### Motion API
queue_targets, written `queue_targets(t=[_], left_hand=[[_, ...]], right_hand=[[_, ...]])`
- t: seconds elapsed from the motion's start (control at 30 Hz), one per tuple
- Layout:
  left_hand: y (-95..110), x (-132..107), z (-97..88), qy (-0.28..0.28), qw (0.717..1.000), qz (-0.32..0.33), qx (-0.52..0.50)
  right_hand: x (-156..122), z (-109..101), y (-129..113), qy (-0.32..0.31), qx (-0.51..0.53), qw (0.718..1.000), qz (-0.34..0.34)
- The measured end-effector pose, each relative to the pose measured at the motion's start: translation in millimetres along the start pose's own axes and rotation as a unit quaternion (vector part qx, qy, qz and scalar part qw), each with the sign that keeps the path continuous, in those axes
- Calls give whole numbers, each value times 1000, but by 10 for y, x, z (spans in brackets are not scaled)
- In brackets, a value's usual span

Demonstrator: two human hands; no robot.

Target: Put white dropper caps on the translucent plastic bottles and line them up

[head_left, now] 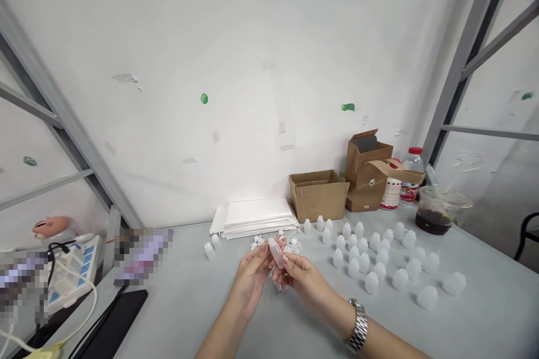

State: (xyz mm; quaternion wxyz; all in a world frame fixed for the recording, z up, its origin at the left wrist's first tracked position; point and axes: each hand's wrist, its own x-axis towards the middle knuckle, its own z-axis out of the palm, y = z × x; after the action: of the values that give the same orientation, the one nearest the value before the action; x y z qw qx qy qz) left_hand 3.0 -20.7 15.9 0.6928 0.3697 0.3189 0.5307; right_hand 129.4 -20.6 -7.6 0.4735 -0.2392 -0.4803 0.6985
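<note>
A small translucent plastic bottle (pixel 277 253) is pinched at its upper part by my left hand (pixel 251 279) and at its lower part by my right hand (pixel 305 279). Both hands hover over the grey table (pixel 202 314). Behind them lies a loose heap of white plastic pieces (pixel 293 246), partly hidden by my fingers. Several frosted bottles or caps (pixel 364 262) stand in scattered rows to the right of my right hand. A metal wristwatch (pixel 357 325) circles my right wrist.
Stacked white sheets or bags (pixel 256 219) and open cardboard boxes (pixel 319 195) line the wall. A plastic cup of dark liquid (pixel 433 214) stands at the right. A black tablet or phone (pixel 118 320) and a white device with cables (pixel 73 272) lie at the left.
</note>
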Motion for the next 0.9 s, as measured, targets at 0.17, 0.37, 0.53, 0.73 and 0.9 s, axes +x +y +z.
queue_targets(t=[0.17, 0.37, 0.53, 0.73, 0.9], left_hand=[[-8, 2, -30, 16, 1000, 6, 14], [45, 5, -33, 29, 994, 20, 100], [123, 46, -277, 102, 886, 58, 449], [29, 23, -421, -35, 806, 47, 589], [-25, 35, -392, -76, 796, 70, 596]], right_hand=[[1, 0, 4, 17, -51, 999, 7], [5, -34, -21, 62, -84, 994, -23], [51, -152, -100, 176, -101, 977, -67], [36, -149, -154, 177, -120, 974, -74], [33, -111, -117, 166, -115, 977, -66]])
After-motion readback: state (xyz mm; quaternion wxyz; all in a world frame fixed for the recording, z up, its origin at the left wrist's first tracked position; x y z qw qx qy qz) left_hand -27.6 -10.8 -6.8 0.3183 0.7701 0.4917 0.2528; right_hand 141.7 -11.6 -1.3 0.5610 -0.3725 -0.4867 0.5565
